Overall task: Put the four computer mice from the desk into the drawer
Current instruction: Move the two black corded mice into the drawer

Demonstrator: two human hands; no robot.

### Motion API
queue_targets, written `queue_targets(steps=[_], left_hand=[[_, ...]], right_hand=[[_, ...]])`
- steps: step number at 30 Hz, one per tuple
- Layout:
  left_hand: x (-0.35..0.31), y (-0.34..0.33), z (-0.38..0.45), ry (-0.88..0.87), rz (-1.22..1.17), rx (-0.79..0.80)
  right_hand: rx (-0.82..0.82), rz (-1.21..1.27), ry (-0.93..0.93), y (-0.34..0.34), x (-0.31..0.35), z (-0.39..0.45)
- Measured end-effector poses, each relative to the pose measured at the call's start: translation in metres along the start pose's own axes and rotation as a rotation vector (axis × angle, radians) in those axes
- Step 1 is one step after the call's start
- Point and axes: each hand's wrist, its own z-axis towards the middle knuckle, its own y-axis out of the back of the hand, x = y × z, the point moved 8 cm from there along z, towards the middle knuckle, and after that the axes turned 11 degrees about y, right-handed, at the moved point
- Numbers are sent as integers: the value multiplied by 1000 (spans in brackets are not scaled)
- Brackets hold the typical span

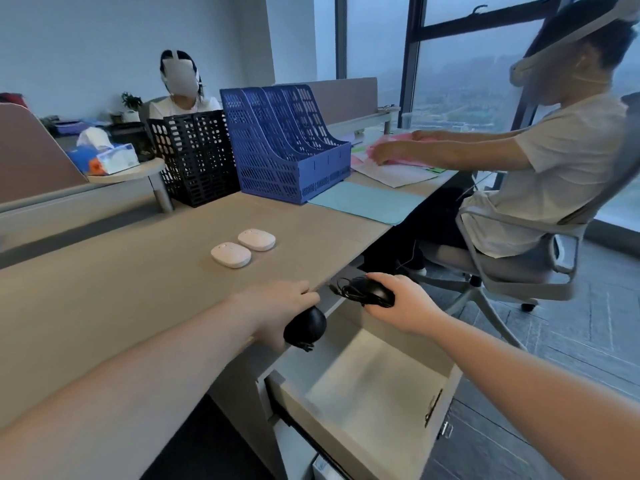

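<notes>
Both grips are closing on black mice: the left hand is holding one black mouse at the drawer's near corner, the right hand is carrying another black mouse, cord bundled, above the drawer's far edge. Both forearms are reaching forward, wrists dipping. Judged step: depositing the first pair; next calls for lowering and releasing inside. Two white mice are lying on the surface beyond the drawer.

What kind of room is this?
Most likely an office: shared desks with a blue file rack, a swivel chair and papers.
</notes>
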Motion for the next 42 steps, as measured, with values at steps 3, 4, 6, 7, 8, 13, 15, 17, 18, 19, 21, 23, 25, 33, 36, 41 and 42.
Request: queue_targets(steps=[3, 4, 6, 7, 8, 13, 15, 17, 18, 19, 21, 23, 25, 33, 36, 41, 42], left_hand=[[-39, 13, -5, -105, 10, -53], [-53, 16, -4, -138, 24, -69], [-77, 17, 1, -181, 70, -91], [-87, 13, 7, -200, 106, -87], [-95, 6, 13, -216, 142, -69], [-111, -48, 49, -246, 246, 56], [-112, -69, 62, -252, 245, 90], [-112, -89, 75, -261, 238, 118], [-111, -99, 81, -267, 246, 133], [-110, -111, 87, -271, 257, 150], [-107, -131, 97, -277, 263, 179], [-103, -149, 103, -276, 255, 208], [-100, -161, 109, -274, 251, 216], [-90, -179, 119, -243, 170, 167], [-89, -177, 119, -217, 157, 120], [-91, -172, 113, -197, 133, 54], [-91, -170, 111, -196, 130, 51]], right_hand=[[9, -5, -41, 6, -17, -22], [15, -6, -59, 6, -23, -28], [24, 9, -91, 3, -34, -36], [30, 16, -103, -1, -40, -39], [36, 16, -110, -6, -46, -41], [96, 39, -151, -50, -82, -32], [127, 30, -159, -69, -92, -22], [167, 21, -162, -90, -101, -10], [181, 17, -171, -99, -105, -4], [195, 9, -184, -109, -109, 2], [227, -21, -205, -128, -113, 13], [261, -51, -205, -146, -117, 24], [297, -72, -185, -162, -118, 33], [350, -2, -148, -198, -114, 39], [352, 37, -147, -202, -114, 38], [310, -5, -96, -180, -106, 37], [304, -13, -92, -174, -104, 35]])
